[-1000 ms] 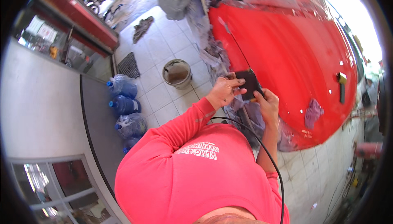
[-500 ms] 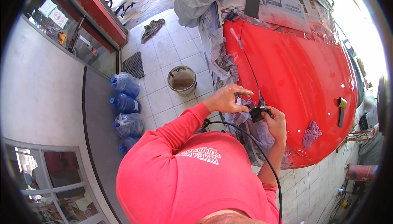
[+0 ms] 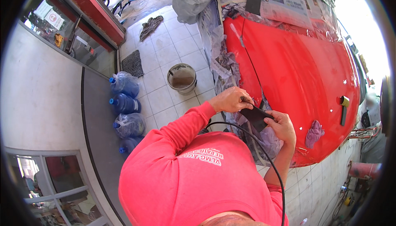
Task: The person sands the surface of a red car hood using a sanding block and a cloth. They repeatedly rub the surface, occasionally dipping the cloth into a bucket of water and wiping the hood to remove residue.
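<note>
A thin, flexible black sheet (image 3: 255,118), which looks like sandpaper, is stretched between my two hands beside the red car panel (image 3: 288,73). My left hand (image 3: 231,100) pinches its upper left end, fingers curled together. On the opposite edge, my right hand (image 3: 283,127) grips it between thumb and fingers. The sheet's broad dark face shows between them. Crumpled masking paper and plastic (image 3: 225,67) line the panel's near side, just beyond my hands.
A bucket of murky water (image 3: 182,78) stands on the tiles, left of the car. Large blue water bottles (image 3: 125,104) line the wall. A purple cloth (image 3: 314,134) and a yellow-and-black block (image 3: 344,110) lie on the panel. A black hose (image 3: 264,151) arcs past my right arm.
The black sheet, bunched up before, is now spread out flatter between my hands. My left hand's raised fingers have closed onto it, and my right hand has shifted slightly toward me.
</note>
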Tool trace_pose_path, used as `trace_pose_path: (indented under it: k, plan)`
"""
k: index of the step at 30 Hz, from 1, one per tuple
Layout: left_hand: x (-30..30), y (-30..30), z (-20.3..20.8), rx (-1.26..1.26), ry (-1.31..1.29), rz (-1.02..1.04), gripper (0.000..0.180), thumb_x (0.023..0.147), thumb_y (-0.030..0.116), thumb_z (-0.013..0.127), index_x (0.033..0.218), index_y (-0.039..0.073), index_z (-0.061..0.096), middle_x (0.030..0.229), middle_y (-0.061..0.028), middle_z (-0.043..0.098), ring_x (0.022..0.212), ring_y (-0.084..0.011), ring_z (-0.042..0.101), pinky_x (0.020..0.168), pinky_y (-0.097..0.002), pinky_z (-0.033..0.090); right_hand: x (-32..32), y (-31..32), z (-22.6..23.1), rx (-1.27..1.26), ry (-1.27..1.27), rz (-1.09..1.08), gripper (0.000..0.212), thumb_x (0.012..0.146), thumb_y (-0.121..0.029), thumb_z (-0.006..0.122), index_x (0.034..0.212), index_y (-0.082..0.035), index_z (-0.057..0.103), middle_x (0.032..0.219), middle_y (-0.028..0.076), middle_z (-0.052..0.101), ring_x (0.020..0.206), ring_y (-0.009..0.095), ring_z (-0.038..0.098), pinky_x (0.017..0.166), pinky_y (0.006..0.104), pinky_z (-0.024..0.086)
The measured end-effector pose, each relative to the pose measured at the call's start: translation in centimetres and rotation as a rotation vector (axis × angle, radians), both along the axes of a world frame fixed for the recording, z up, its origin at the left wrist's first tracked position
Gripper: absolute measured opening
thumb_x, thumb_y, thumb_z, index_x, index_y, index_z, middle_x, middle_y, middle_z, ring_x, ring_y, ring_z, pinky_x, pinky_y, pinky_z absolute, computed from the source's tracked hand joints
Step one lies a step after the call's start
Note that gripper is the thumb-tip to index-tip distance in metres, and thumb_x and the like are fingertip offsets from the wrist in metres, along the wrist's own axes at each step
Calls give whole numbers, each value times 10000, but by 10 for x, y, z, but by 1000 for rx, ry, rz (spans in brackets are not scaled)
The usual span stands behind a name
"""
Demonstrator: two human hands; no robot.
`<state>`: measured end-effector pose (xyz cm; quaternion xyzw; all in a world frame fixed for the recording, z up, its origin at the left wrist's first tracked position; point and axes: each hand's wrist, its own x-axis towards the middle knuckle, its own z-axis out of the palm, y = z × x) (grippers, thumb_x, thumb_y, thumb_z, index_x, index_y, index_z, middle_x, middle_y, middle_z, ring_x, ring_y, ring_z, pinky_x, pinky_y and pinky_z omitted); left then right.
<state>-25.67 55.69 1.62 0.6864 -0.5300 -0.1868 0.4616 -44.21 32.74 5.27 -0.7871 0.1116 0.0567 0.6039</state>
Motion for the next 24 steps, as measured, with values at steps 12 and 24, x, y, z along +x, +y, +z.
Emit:
trace_pose_path:
  k: [12,24]
  plan:
    - [9,-16,13,249,45,-163,329,933,62,754,1260,59,785,1192,-190,795,1085,-285,766,931,-413,577,-12,7,10,-453,-98,-102,163,924,-126,760,1044,-35,821,723,103,720,644,175,674,648,322,535]
    - [-72,-66,10,238,521,-323,828,982,-25,711,1702,38,308,1499,-152,646,1301,-144,585,1164,-344,451,-45,-2,-5,-709,-374,-34,261,799,-265,821,1022,-130,834,854,138,775,881,334,767,806,471,589]
